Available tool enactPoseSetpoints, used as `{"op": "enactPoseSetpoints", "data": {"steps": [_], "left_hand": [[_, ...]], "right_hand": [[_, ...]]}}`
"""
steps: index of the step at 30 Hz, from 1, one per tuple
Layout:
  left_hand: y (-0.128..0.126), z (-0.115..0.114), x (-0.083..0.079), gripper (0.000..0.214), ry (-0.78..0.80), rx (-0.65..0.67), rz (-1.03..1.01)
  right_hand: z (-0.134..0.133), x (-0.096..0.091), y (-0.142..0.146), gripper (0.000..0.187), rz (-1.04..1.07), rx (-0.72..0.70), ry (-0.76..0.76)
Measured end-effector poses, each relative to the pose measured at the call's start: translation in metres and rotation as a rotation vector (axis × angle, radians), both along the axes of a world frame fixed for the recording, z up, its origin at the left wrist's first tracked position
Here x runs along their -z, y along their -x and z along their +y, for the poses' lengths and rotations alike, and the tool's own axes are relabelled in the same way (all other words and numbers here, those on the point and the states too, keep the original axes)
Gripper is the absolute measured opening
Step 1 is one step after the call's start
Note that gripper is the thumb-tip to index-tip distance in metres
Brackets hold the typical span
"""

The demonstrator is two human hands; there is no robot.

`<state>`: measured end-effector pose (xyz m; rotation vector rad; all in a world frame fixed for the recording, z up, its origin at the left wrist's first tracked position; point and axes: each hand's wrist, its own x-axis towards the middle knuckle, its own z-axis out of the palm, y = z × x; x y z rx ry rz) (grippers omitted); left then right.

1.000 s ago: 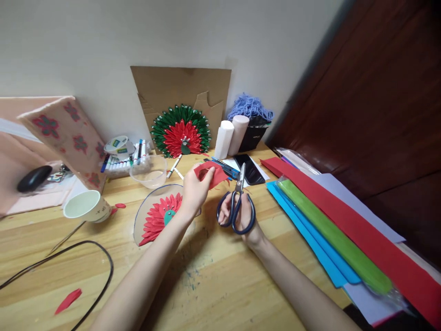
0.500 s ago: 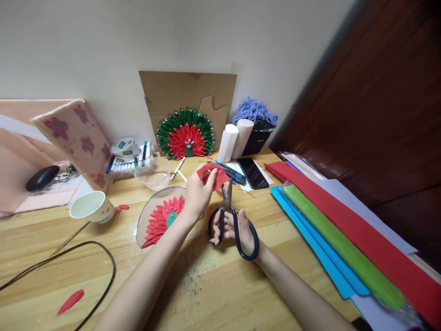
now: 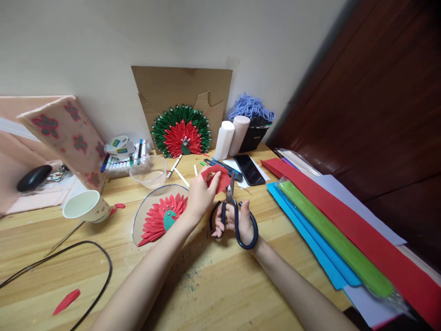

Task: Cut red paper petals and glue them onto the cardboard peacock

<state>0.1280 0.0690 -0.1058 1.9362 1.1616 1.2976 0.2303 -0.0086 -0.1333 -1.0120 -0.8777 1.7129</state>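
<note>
My left hand (image 3: pixel 204 193) pinches a piece of red paper (image 3: pixel 223 180), folded or curled over near the fingers. My right hand (image 3: pixel 237 223) has its fingers through the dark handles of a pair of scissors (image 3: pixel 229 195). The blades point away from me and their tips meet the paper's right edge; whether they are cutting into it is hard to see. Left of my left wrist lies a round cardboard piece (image 3: pixel 141 211) bearing red petals (image 3: pixel 151 225) and a green bird shape (image 3: pixel 169 220), partly covered by my forearm.
A finished-looking green and red peacock (image 3: pixel 182 131) leans on cardboard (image 3: pixel 182 87) at the back. A paper cup (image 3: pixel 86 206), a clear bowl (image 3: pixel 149 172) and a black cable (image 3: pixel 109 266) are on the left. A phone (image 3: pixel 251 170) and coloured sheets (image 3: pixel 330 230) lie right.
The scissors and paper have come closer together, with the blades now at the paper's right edge. The whole view has shifted slightly, so the table things appear further left.
</note>
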Motion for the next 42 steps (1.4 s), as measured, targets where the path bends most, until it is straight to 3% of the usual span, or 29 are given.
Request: {"op": "enactPoseSetpoints", "data": {"steps": [7,19,26,33,42], "left_hand": [[0.001,0.001,-0.001,0.026,0.016,-0.014,0.041],[0.007,0.010,0.001,0.035,0.197,-0.032,-0.033],[0.018,0.018,-0.005,0.033,0.321,0.025,-0.159],[0.026,0.020,-0.011,0.034,0.331,0.113,-0.144],[0.025,0.016,-0.016,0.039,0.326,0.206,-0.101]], "right_hand": [[-0.001,0.010,0.005,0.079,-0.027,0.098,-0.035],[-0.004,0.026,0.000,0.067,-0.046,0.101,-0.101],[-0.001,0.026,-0.003,0.060,-0.002,-0.005,0.004],[-0.005,0.023,-0.002,0.075,-0.022,-0.050,-0.112],[-0.005,0.020,-0.006,0.074,-0.048,-0.043,-0.112]]}}
